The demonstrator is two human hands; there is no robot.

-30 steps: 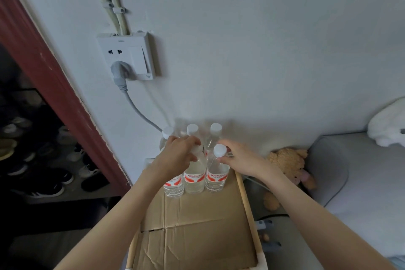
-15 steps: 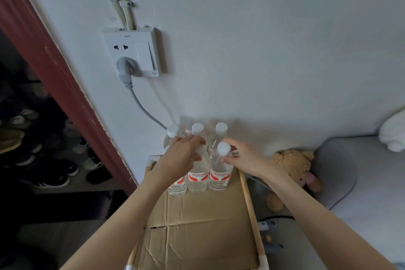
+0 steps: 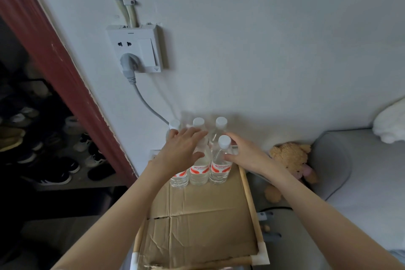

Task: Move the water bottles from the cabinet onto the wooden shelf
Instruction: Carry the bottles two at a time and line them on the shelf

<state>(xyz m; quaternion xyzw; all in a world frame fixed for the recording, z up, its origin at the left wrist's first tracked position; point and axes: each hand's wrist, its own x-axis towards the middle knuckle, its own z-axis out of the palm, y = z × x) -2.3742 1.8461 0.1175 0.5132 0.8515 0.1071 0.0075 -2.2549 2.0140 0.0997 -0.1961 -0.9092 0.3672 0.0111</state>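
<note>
Clear plastic water bottles (image 3: pixel 220 166), white-capped and red-labelled, upright in a tight cluster directly under and between both hands, long axes vertical. Standing on cardboard (image 3: pixel 197 215) lining the wooden shelf (image 3: pixel 249 199), at its far end against the wall.

Left hand (image 3: pixel 183 149) spread flat over the front-left and middle bottles, fingers straight, clasping nothing. Right hand (image 3: pixel 247 155) loose beside the front-right bottle, thumb touching its shoulder, fingers straight behind the neck; relaxed, not gripping. Three more caps just beyond the fingertips.

Probably placed already; nothing to lift, only to draw both hands back toward the body without tipping the front row. Right hand nearer the exposed front cap.

Further out: teddy bear (image 3: pixel 291 158) right of the right wrist, wall socket (image 3: pixel 135 48) with grey plug (image 3: pixel 129 66) above the left hand, shoes (image 3: pixel 54 173) far left. Cabinet not in view.
</note>
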